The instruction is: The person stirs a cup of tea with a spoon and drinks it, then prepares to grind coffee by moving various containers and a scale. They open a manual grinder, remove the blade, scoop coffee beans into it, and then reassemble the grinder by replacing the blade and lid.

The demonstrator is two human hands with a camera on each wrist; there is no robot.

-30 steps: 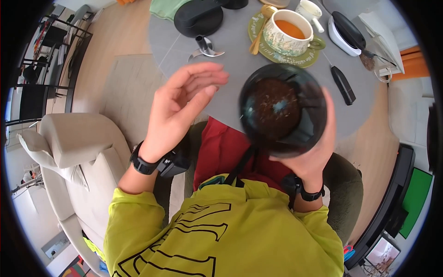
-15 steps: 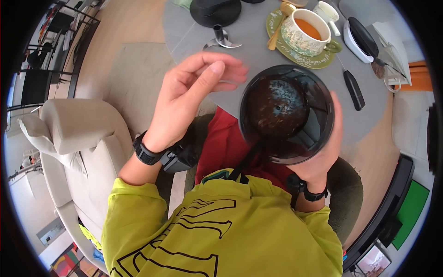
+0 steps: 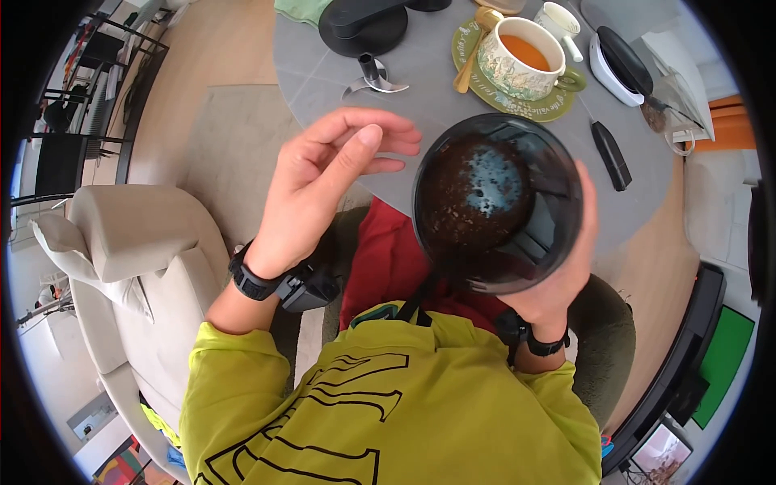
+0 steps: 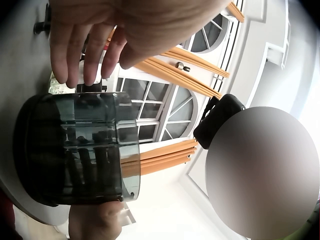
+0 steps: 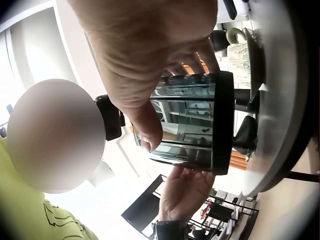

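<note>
My right hand (image 3: 554, 287) grips a smoky transparent chopper bowl (image 3: 558, 214) by its side, thumb (image 5: 151, 132) along the wall in the right wrist view. Dark brown grainy matter (image 3: 477, 214) covers the bowl's bottom, with a bluish glare over part of it. In the head view the bowl's mouth faces me, above the near edge of the table. To its left, my left hand (image 3: 323, 174) hovers with relaxed, slightly bent fingers and holds nothing. The left wrist view shows its fingertips (image 4: 90, 77) a small gap from the bowl wall.
On the grey table (image 3: 339, 77) lie a curved chopper blade (image 3: 376, 77), a black rounded appliance part (image 3: 364, 28) and a black handheld tool (image 3: 610, 156). A cup (image 3: 521, 69) of orange liquid stands on a green saucer (image 3: 558, 105). A white-and-black device (image 3: 618, 69) is at the right.
The bowl has tilted a little and the glare inside it has shifted. My left hand stays beside it with its fingers slightly more bent. The head view has swayed right, then back.
</note>
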